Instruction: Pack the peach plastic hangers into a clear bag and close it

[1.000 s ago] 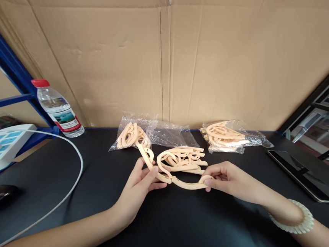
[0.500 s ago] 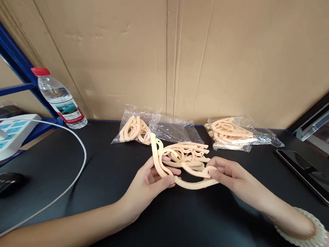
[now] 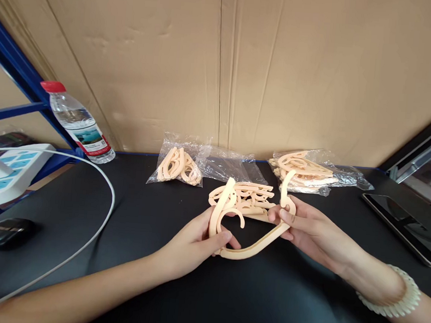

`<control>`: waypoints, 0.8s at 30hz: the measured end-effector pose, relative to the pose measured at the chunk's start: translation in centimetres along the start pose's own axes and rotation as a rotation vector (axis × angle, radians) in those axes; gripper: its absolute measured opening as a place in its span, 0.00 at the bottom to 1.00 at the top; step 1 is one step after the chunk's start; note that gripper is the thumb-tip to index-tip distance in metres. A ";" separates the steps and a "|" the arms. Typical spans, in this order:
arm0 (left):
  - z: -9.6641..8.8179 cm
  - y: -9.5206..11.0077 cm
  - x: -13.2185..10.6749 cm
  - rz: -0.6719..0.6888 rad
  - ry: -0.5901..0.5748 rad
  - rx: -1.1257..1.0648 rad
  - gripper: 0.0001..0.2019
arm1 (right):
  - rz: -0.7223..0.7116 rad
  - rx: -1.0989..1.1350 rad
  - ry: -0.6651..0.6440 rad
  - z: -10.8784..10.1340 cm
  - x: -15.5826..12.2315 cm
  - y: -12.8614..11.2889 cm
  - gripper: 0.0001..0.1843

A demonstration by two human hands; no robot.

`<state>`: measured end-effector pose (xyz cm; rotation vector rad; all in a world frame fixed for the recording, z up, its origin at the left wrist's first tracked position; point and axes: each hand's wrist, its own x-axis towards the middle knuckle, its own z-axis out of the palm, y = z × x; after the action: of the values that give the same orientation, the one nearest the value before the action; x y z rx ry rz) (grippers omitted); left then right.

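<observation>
Both hands grip one peach plastic hanger (image 3: 253, 245) above the black table (image 3: 145, 276), near the middle: the left hand (image 3: 197, 240) clamps its left end, the right hand (image 3: 300, 226) its right. The label on the far-left water bottle (image 3: 77, 124) is unreadable.

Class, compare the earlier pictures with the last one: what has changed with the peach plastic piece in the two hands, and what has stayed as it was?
The folding hanger has been bent up: both ends now stand upright, raised by the left hand and the right hand, which keep their grip. The loose pile, the bags and the water bottle stayed put.
</observation>
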<state>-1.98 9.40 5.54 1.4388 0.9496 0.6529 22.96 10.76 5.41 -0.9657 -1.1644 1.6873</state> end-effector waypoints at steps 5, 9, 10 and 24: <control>0.3 0.8 -0.4 0.002 -0.073 0.089 0.23 | -0.008 0.043 0.012 0.9 -0.1 0.5 0.16; 1.1 1.0 0.0 0.002 -0.077 0.192 0.23 | 0.006 0.059 -0.001 1.9 -0.2 0.9 0.16; 1.3 0.9 0.2 -0.005 -0.054 0.214 0.19 | 0.022 0.067 -0.015 2.1 -0.3 1.1 0.16; 0.1 0.5 0.1 0.429 0.269 0.958 0.17 | -0.007 -0.159 0.025 2.8 -0.7 1.9 0.10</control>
<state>-1.76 9.48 5.97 2.4951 1.2554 0.7503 20.24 8.83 4.45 -1.0750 -1.2990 1.5914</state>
